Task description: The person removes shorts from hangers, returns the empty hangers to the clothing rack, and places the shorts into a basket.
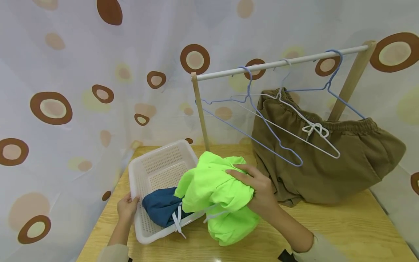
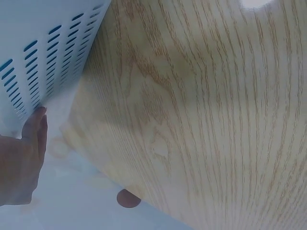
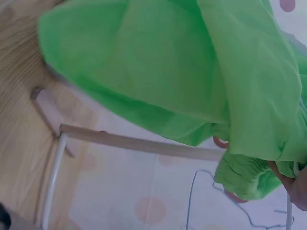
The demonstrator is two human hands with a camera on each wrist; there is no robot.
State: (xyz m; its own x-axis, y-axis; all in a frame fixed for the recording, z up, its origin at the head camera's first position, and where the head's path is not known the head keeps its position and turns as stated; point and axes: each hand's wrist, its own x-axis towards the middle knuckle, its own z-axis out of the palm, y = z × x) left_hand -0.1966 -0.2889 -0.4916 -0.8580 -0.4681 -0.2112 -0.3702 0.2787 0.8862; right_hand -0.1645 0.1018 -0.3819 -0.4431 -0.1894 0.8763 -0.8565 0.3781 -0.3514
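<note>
A: Begin with the largest.

B: Noted first, a wooden table [image 1: 347,225]. Standing on it, a rack [image 1: 212,75], with brown shorts [image 1: 324,163] hanging there.

A: Next size down?

B: A white basket [image 1: 167,174], set on the table to the left of the rack. Judged light and fairly stiff from the thin slotted walls; apt to slide on smooth wood. Best held by the rim.

A: And the green cloth [image 1: 216,182]? State position and handling.

B: Held up in front of the rack, overlapping the basket's right side in the head view; contact with the basket not possible to confirm. Judged soft, limp and light, not fragile, only slightly slippery. Likely to sag from a one-sided grip. Best taken by the gathered waistband [image 3: 244,177], visible from the right wrist, rather than by loose folds.

A: Smaller still?

B: A blue cloth [image 1: 160,207], bunched in the near end of the basket. Presumably just as soft.

A: Hands?

B: With the right hand [image 1: 260,187], grasping the green cloth at its right side, fingers bent into the folds. With the left hand [image 1: 127,208], pinching the basket's left rim.

A: Smallest item?

B: A white cord [image 1: 177,218] on the blue cloth, trailing over the basket's near rim. Liable to snag; not recommended as a handle.
</note>
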